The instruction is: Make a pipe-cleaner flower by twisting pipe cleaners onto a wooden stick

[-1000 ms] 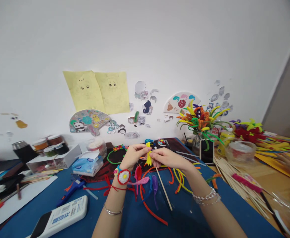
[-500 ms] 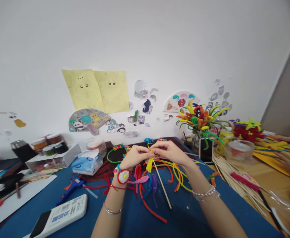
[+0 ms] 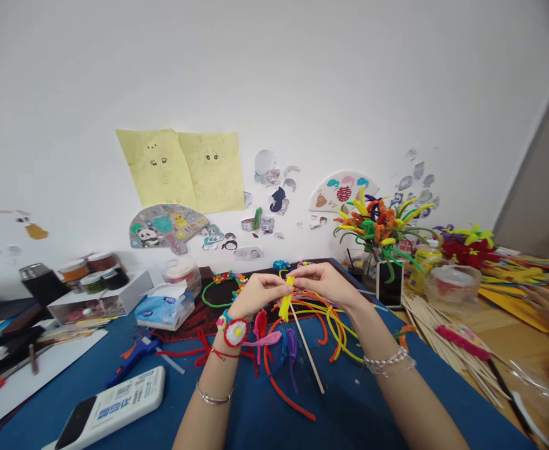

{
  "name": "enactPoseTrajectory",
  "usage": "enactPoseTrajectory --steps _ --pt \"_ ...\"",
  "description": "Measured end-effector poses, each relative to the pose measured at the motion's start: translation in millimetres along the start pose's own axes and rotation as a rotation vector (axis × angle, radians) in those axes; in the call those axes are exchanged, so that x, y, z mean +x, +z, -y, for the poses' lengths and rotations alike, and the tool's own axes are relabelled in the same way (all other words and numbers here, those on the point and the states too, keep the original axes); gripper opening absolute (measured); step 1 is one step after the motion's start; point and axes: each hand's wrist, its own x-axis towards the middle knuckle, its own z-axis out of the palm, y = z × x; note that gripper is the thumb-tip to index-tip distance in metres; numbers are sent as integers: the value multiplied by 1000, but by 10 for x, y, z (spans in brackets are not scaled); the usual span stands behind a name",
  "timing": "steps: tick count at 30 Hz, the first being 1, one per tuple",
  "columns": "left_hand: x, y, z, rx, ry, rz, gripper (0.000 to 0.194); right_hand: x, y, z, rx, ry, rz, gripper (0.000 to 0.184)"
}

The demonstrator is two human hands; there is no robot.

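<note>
Between my two hands is a small bundle of yellow pipe cleaners (image 3: pixel 286 305), held above the blue mat. My left hand (image 3: pixel 258 296) pinches it from the left, thumb and fingers together. From the right, my right hand (image 3: pixel 320 284) has its thumb and fingertips closed on the bundle's upper part. Below them a thin wooden stick (image 3: pixel 308 350) slants down to the mat; whether it touches the bundle I cannot tell. Pink, purple, blue and red pipe-cleaner pieces (image 3: pixel 292 356) lie under my hands. Yellow and orange pipe cleaners (image 3: pixel 336 331) curve out to the right.
At left are a white power bank (image 3: pixel 115 403), a blue glue gun (image 3: pixel 134 361) and a tissue pack (image 3: pixel 164 307). A vase of pipe-cleaner flowers (image 3: pixel 380 234) and a phone (image 3: pixel 389 284) stand at right. Wooden sticks (image 3: pixel 453 337) lie nearby. Another person's hand (image 3: pixel 544 306) is at far right.
My fingers have shifted slightly on the yellow bundle, and more of it shows between them. My right hand has moved a little to the right. The things on the mat look the same.
</note>
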Motion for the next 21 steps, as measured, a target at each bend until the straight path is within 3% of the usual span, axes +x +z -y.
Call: enactPoseTrajectory --steps 14,21 --pt "-25 7 -34 -26 -94 93 26 3 41 30 7 -33 81 24" --pt "-22 45 -37 -44 -17 113 33 0 -19 15 -19 -97 51 18"
